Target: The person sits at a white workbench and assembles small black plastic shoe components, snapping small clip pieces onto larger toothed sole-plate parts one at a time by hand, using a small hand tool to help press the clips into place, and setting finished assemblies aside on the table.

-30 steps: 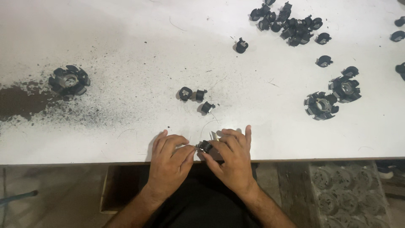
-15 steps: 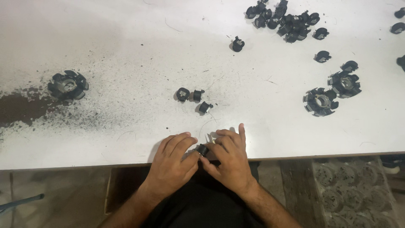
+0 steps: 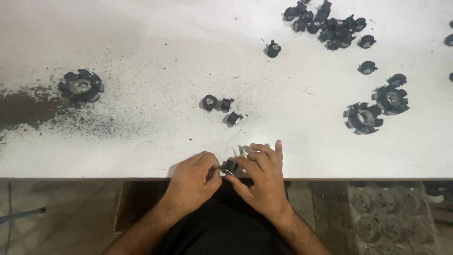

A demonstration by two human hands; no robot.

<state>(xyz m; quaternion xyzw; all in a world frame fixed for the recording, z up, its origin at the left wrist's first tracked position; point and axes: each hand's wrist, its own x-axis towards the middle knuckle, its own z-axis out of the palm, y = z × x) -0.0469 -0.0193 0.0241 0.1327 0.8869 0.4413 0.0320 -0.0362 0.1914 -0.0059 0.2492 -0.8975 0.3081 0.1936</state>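
Both hands meet at the near edge of the white counter (image 3: 141, 28), pinching one small black cylindrical part (image 3: 230, 166) between them. Left hand (image 3: 192, 182) has its grip closed on the left side of the part, thumb and forefinger curled in tight, knuckles up, wrist bent inward. Right hand (image 3: 262, 182) has its grip closed on the part's right side, thumb underneath, the other fingers fanned out flat and resting on the counter just past the part. Forearms come up from below the counter edge in a V

Risk, as a judgement: the part sits right at the counter edge, held only by fingertips, so a slip or uneven squeeze could drop it off the edge into the person's lap or into the dark gap below. It is small and partly covered by fingers, so I cannot tell how it is oriented; a skewed hold could make it twist out

Relative to the held part: three loose small black parts (image 3: 221, 106) lie up the counter, near. A black slotted ring (image 3: 80, 87) sits far up-left beside a dark stain of grit (image 3: 23, 107). Two more slotted rings (image 3: 376, 109) lie up-right, well apart. A heap of small black parts (image 3: 325, 23) is at the far upper right, and one single part (image 3: 272, 48) lies nearer than the heap
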